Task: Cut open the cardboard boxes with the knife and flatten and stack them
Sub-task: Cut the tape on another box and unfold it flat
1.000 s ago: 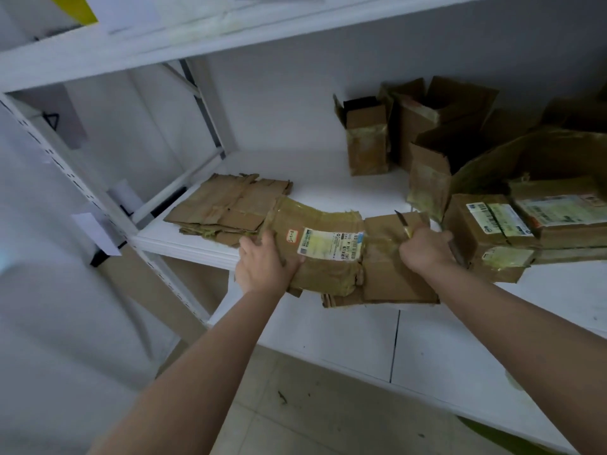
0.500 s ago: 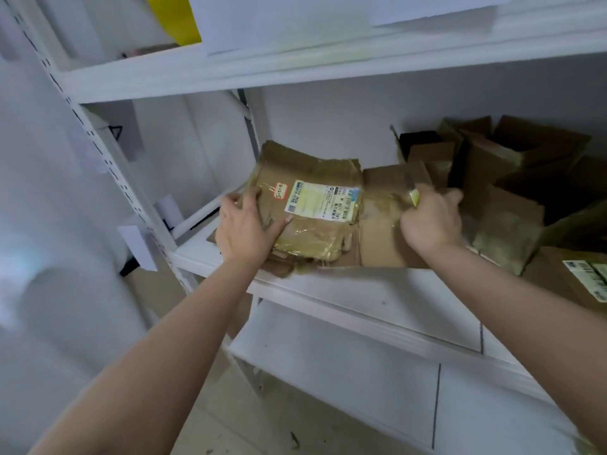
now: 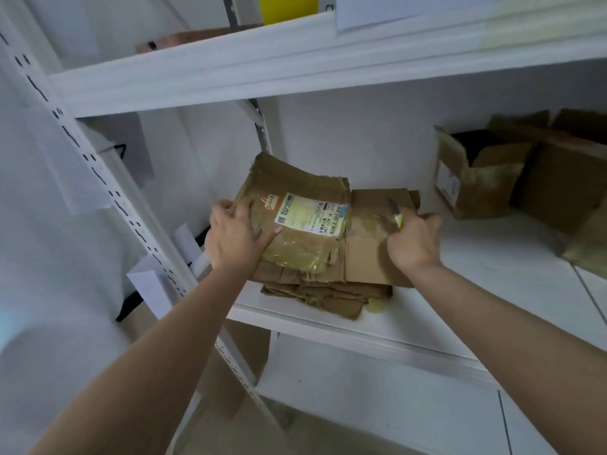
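Note:
A flattened cardboard box (image 3: 295, 192) with a white shipping label and yellowed tape lies on top of a stack of flattened boxes (image 3: 328, 295) at the left end of the white shelf (image 3: 492, 257). My left hand (image 3: 238, 236) presses on its left edge, fingers over the cardboard. My right hand (image 3: 414, 239) rests on its right flap and holds a small knife (image 3: 395, 213) with a yellow-green handle, blade pointing up and away.
Several open, unflattened brown boxes (image 3: 476, 178) stand at the back right of the shelf. A white upright post (image 3: 98, 178) with slots runs down the left. Another shelf board (image 3: 295, 60) hangs close above, and a lower shelf (image 3: 377, 405) sits below.
Both hands carried the labelled flattened box leftwards and set it onto the stack of flattened cardboard. The view swung left and up, so most of the uncut boxes left the frame.

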A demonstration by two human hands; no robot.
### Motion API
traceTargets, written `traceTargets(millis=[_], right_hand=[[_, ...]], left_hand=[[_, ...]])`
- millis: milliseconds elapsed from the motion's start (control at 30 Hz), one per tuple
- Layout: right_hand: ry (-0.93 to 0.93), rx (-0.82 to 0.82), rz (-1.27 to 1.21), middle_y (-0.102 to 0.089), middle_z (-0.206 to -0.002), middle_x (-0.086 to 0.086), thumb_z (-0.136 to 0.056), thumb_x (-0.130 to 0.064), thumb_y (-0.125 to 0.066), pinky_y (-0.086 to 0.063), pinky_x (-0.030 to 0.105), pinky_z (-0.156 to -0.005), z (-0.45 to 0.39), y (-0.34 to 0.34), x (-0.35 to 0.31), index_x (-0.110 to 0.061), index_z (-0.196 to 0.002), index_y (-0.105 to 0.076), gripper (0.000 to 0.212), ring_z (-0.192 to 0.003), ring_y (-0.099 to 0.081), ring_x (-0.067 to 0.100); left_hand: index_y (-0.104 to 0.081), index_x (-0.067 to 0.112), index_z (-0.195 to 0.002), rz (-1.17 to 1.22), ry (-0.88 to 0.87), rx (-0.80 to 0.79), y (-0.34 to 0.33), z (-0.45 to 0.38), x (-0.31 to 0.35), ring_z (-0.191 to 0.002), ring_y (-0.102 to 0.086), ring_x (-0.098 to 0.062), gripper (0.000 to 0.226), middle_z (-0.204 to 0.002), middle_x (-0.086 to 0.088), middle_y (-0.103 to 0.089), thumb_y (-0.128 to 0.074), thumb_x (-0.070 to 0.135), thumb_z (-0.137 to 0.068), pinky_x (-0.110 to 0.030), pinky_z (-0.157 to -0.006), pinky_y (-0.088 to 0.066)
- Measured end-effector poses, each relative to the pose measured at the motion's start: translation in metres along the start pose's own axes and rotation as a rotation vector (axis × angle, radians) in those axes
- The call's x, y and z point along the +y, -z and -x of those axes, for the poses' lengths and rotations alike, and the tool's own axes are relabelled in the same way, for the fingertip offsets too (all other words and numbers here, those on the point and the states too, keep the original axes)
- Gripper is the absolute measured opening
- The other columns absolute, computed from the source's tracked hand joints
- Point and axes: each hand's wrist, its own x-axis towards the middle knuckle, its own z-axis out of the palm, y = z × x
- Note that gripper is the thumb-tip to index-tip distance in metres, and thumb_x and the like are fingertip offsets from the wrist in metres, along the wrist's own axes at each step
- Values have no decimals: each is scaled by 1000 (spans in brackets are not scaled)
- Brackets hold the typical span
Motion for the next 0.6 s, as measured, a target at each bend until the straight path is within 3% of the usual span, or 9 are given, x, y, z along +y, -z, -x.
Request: traceTargets(millis=[200,333,500,600], right_hand=[[-132,-103,177,-29,-130,20,-88,-6,-42,-42,41,-99,-1,-37,18,-11,-133,-48,45,-107,-48,43],[-178,-157,437,-31,-134,21,-91,-15,-40,-33,41,-101,-6,-39,23,-8,-129,-49,40,-121,-33,40],[130,-99,577,-8,-157,14,-94,-33,-37,-11,48,-114,-28,-43,10,-24,-146,-27,53,-145,2,34],[306,-223,604,7,-160,0,-97,-50,-25,3,57,-113,-30,-63,9,-37,-150,-11,56,-145,18,27]], left_hand=[[-37,29,-138,23,32,-199,-42,3,-20,-120,-44,-31,77,-132,-12,-36,-60,69,-76,-41,-88,-47],[-31,25,-143,-17,66,-387,-58,1,-22,-131,-37,-38,89,-144,-16,-30,-52,78,-75,-48,-100,-39],[-14,22,-152,-230,-30,-482,-50,-27,-2,-146,-6,-39,109,-160,-14,-8,-46,86,-69,-65,-111,-8],[-14,25,-153,-232,-227,-567,-57,-34,19,-147,7,-37,109,-161,-11,-1,-43,88,-69,-68,-110,0]])
